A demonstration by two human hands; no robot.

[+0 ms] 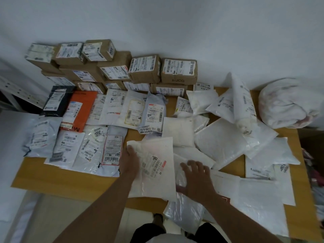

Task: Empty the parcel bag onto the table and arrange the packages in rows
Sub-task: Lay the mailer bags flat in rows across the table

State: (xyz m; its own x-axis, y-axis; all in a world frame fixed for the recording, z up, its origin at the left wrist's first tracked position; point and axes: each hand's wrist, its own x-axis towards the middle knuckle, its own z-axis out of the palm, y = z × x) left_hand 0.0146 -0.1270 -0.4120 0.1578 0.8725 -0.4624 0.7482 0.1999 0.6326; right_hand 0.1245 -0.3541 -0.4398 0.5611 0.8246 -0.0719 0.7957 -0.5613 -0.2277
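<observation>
A flat translucent white mailer with a printed label (154, 165) is gripped at its far corner by the left hand (130, 161) at the wooden table's (52, 176) near middle; the right hand (196, 172) is pressed flat, fingers spread, on the slippery white pouches (224, 144) alongside, which could be dragged off the edge.

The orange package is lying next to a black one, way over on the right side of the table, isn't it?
Not quite. The orange package does lie beside the black package, but the head view shows them on the left side of the table, not the right.
</observation>
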